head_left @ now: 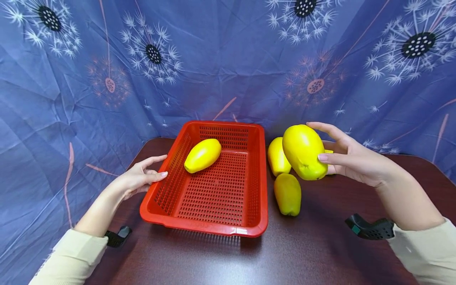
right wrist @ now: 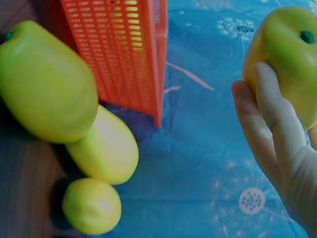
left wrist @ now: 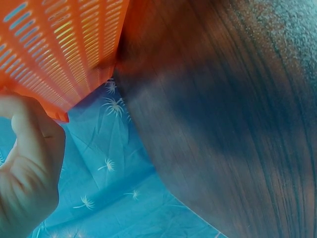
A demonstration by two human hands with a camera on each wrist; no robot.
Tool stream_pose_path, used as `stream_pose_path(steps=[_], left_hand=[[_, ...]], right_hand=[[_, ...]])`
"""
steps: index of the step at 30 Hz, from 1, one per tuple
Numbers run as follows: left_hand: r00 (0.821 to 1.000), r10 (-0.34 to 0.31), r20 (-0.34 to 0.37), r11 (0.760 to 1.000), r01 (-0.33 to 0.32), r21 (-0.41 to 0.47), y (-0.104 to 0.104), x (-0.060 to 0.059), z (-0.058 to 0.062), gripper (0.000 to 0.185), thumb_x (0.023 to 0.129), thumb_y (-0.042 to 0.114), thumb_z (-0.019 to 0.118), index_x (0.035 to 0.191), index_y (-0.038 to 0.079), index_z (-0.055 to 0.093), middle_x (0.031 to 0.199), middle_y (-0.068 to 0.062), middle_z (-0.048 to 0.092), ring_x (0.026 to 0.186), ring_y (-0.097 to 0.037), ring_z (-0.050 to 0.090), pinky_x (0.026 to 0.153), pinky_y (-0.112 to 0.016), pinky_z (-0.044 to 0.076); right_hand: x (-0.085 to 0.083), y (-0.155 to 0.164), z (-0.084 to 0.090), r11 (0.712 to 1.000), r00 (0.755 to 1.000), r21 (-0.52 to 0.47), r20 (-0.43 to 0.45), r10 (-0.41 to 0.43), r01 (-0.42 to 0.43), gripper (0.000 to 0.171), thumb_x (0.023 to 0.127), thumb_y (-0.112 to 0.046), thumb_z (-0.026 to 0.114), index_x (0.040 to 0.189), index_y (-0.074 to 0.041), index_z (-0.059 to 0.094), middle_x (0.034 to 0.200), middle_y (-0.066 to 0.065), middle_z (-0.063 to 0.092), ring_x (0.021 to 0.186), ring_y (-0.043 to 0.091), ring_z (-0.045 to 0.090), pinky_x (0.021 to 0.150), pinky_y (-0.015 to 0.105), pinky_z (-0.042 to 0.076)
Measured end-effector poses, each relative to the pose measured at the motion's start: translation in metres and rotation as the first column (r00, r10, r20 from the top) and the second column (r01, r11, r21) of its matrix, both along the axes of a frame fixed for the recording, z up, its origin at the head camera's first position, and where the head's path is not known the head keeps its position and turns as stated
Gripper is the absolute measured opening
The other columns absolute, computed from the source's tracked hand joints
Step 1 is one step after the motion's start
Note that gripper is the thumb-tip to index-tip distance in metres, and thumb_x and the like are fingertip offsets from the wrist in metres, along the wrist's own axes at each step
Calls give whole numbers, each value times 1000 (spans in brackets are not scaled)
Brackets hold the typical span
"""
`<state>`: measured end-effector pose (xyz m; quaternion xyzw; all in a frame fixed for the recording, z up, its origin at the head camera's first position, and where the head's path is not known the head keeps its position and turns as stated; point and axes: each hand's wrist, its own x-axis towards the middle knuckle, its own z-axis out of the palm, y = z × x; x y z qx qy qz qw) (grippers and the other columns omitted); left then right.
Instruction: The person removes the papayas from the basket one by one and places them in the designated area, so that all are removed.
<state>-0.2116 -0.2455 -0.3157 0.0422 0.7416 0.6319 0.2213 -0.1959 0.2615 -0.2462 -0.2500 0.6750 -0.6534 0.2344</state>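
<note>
Right of the frame's centre, a smooth, likely slippery yellow fruit (head_left: 304, 152) is grasped around its belly by the right hand (head_left: 350, 158); the red basket (head_left: 171, 219) is steadied by the left hand's (head_left: 139, 178) relaxed fingers.

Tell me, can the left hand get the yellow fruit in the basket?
Probably yes. The left hand rests at the basket rim, fingers loose and holding nothing. The fruit lies uncovered just past the low wall, with nothing between them.
</note>
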Motion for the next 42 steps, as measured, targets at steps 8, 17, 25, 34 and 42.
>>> stream_pose_path(steps=[8, 17, 25, 34, 42], left_hand=[[1000, 1, -2, 1000, -1, 6, 0, 1, 1, 75, 91, 11, 60, 150, 10, 15, 83, -6, 64, 78, -18, 66, 72, -39, 55], [1000, 2, -6, 1000, -2, 0, 1, 0, 1, 75, 91, 11, 60, 150, 11, 15, 82, -5, 64, 78, -18, 66, 72, -39, 55], [1000, 0, -5, 1000, 0, 6, 1, 0, 1, 75, 91, 10, 61, 150, 10, 15, 82, -6, 64, 78, -18, 66, 73, -39, 55], [1000, 0, -16, 1000, 0, -1, 1, 1, -2, 74, 90, 10, 61, 150, 10, 16, 80, -4, 63, 77, -17, 65, 71, -38, 55], [1000, 3, -31, 1000, -3, -2, 0, 1, -3, 73, 91, 9, 60, 149, 10, 16, 80, -4, 63, 76, -16, 65, 71, -38, 55]], right_hand=[[4, 23, -13, 1000, 999, -5, -18, -26, 26, 67, 96, 6, 39, 149, -27, 14, 130, 12, 37, 103, 31, 60, 77, 47, 52], [10, 43, -25, 999, 999, -16, -1, -41, 41, 67, 96, 7, 37, 149, -28, 13, 130, 6, 41, 105, 31, 60, 78, 48, 51], [17, 53, -37, 998, 998, -33, 27, -50, 51, 67, 97, 7, 36, 149, -28, 12, 130, 5, 42, 105, 32, 60, 79, 50, 50], [25, 59, -58, 996, 998, -67, 33, -52, 55, 68, 95, 9, 35, 150, -24, 12, 130, 6, 43, 107, 30, 59, 80, 51, 50], [26, 65, -77, 996, 998, -87, 67, -17, 23, 68, 96, 9, 33, 149, -27, 13, 128, 6, 47, 106, 30, 59, 81, 51, 50]])
